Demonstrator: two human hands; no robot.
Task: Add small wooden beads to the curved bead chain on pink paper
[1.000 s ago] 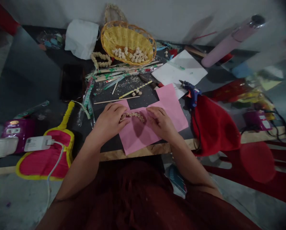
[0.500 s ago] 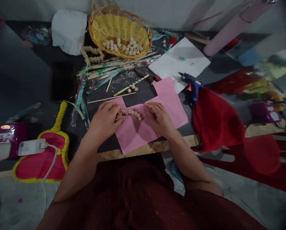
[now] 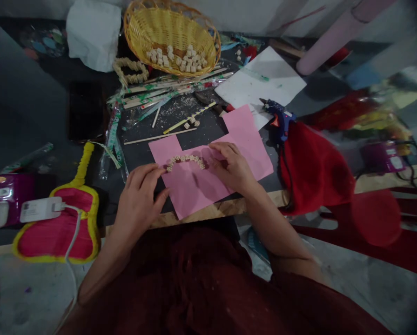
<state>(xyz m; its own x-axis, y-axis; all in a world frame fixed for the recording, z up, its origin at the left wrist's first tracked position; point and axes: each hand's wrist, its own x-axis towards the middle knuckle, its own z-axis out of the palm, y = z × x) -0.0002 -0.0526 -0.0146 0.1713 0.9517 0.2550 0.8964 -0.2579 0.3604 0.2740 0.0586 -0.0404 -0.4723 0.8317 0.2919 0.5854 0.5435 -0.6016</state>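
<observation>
Nearest is the wearer's dark red garment (image 3: 191,284), below the pale edge of the dark surface (image 3: 138,151). On the left, a white charger (image 3: 39,211) with a cable lies over a magenta paddle-shaped piece (image 3: 63,235) trimmed in yellow. The left hand (image 3: 162,180) has its thumb and fingers spread apart, its index fingertip at the left end of a curved chain of small pale beads (image 3: 185,158); whether they touch cannot be told. That chain lies arched on pink paper (image 3: 194,190). The right hand (image 3: 211,154) is over the paper near the chain's other end, fingers bent; whether it pinches anything cannot be told.

To the right lies a red cloth (image 3: 309,172), with a blue glue gun (image 3: 281,121) just beyond it. Above the pink paper are a thin stick (image 3: 159,136), a yellow patterned rod (image 3: 189,118) and pliers (image 3: 208,101); a smartphone (image 3: 86,111) lies to the left. Farther back, a yellow wicker basket (image 3: 159,32) holds loose pale beads (image 3: 191,59).
</observation>
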